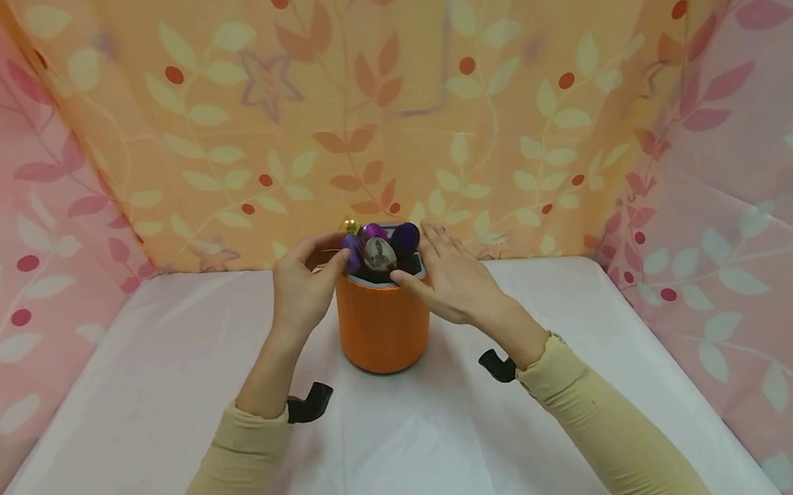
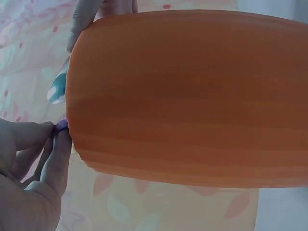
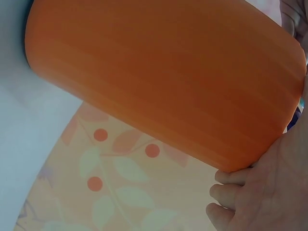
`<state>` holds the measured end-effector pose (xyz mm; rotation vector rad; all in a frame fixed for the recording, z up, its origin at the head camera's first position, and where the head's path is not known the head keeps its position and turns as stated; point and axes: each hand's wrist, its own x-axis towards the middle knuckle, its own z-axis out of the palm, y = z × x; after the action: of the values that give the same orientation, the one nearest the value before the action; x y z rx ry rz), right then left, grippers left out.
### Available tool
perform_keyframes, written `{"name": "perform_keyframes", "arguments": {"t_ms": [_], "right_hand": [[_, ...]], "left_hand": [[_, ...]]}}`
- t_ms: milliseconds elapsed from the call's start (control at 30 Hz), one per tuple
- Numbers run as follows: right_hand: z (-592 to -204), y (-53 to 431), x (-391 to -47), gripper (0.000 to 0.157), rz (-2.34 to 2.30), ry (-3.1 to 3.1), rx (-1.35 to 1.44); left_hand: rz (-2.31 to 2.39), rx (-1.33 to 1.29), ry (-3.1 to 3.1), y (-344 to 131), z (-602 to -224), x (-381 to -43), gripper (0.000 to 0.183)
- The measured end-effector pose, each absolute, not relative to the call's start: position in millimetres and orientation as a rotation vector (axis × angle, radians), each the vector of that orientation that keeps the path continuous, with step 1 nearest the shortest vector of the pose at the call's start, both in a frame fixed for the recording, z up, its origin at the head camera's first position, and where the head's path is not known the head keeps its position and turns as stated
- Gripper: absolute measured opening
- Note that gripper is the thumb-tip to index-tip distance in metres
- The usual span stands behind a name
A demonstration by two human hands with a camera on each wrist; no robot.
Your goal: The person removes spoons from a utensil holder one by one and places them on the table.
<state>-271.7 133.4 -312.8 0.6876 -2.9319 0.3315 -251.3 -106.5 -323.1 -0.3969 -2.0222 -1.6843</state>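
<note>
An orange round container (image 1: 384,327) stands upright on the white table, heaped at its mouth with shiny rounded ornaments. On its left side my left hand (image 1: 304,287) pinches a purple ornament (image 1: 353,254) between thumb and fingers, right at the rim. The left wrist view shows only a small part of this purple ornament (image 2: 61,126). My right hand (image 1: 459,281) rests against the right side of the rim, its fingers extended. Between the hands sit a pale ornament with a dark figure (image 1: 379,255), a dark purple one (image 1: 406,238), a bright purple one (image 1: 373,232) and a gold one (image 1: 350,225).
A white cloth (image 1: 414,450) covers the table. Behind it hangs an orange-yellow leaf-patterned cloth (image 1: 368,85), with pink patterned cloths (image 1: 6,234) at both sides. Black curved wrist pieces (image 1: 311,403) stick out near both cuffs.
</note>
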Motion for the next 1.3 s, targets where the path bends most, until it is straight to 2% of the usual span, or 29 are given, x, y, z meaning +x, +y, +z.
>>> {"name": "perform_keyframes", "arguments": {"t_ms": [400,1300], "right_hand": [[-309.2,133.1,-278.0,0.102,0.301,-2.907,0.706],[-311.9,133.5,-270.4,0.1,0.306,-2.915,0.7]], "left_hand": [[-1.755,-0.325,-1.984,-110.4,-311.9,-255.7,0.023],[-1.939,-0.442,-1.457,-144.5,-256.6,-216.8,0.025]]}}
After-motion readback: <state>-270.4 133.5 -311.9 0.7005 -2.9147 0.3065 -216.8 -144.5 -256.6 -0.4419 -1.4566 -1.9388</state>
